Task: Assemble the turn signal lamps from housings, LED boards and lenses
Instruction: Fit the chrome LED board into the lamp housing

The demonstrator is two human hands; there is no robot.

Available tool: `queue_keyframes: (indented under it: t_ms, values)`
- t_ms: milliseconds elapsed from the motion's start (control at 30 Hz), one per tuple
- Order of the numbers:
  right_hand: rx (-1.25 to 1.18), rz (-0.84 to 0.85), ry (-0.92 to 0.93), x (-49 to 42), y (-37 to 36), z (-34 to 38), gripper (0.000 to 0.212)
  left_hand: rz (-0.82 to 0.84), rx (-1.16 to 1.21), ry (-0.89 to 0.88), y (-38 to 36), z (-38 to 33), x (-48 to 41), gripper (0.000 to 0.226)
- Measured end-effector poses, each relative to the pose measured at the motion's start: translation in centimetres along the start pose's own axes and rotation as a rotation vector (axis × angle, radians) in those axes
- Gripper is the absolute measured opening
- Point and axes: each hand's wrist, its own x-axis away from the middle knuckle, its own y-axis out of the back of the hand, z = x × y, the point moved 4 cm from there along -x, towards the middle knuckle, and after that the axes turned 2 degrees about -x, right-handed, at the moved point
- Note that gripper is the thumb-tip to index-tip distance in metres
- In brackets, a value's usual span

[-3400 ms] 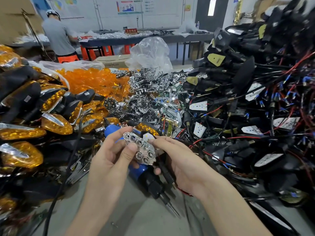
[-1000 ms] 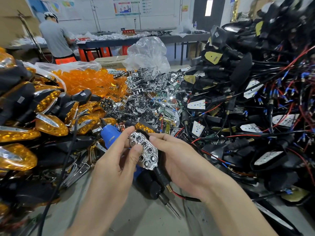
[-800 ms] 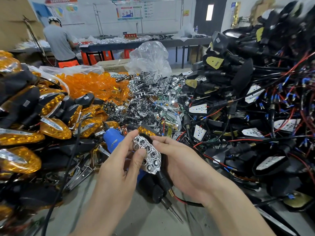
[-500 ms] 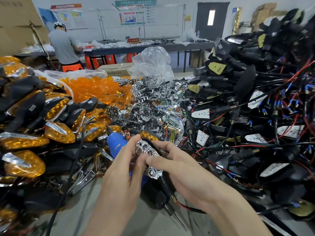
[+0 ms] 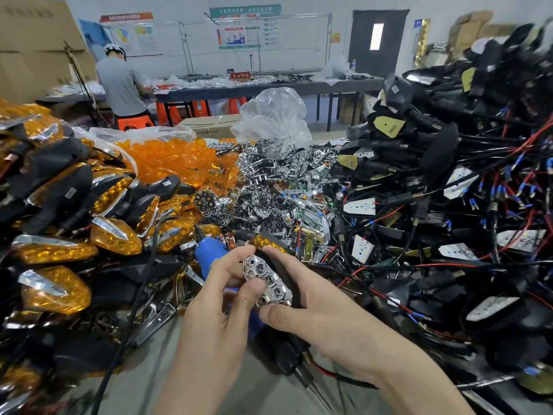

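Chrome reflector (image 5: 267, 281) lying against a black housing (image 5: 285, 268): left hand (image 5: 215, 319) pinches the reflector, right hand (image 5: 324, 314) grips the housing, both close together above the grey bench (image 5: 191, 381).

Only one view exists, worn on the person's head. It faces forward and down, very near to the left hand (image 5: 220, 313) and right hand (image 5: 326, 316) low in the middle, and reaches to the far wall (image 5: 179, 4).

A factory assembly workshop: heaps of amber lenses (image 5: 179, 161), wired black housings (image 5: 440, 152), a long worktable (image 5: 239, 92) and wall posters (image 5: 245, 28).
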Motion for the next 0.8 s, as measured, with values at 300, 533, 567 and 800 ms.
queue_keyframes:
  t_ms: [300,533,567,800]
  values:
    - [0.103,-0.003,0.027,0.03,-0.05,0.0,0.068,-0.018,0.063,-0.025,0.11,-0.09,-0.09,0.027]
    - [0.1,-0.014,0.044,-0.05,-0.08,-0.29,0.067,-0.013,0.033,-0.028,0.19,-0.16,0.01,0.03]
    - [0.102,-0.015,0.043,-0.05,-0.05,-0.27,0.067,-0.014,0.01,-0.038,0.25,-0.28,0.0,0.031]
    - [0.002,-0.019,-0.001,0.12,-0.07,-0.08,0.071,-0.036,0.015,-0.04,0.33,-0.86,0.01,0.038]
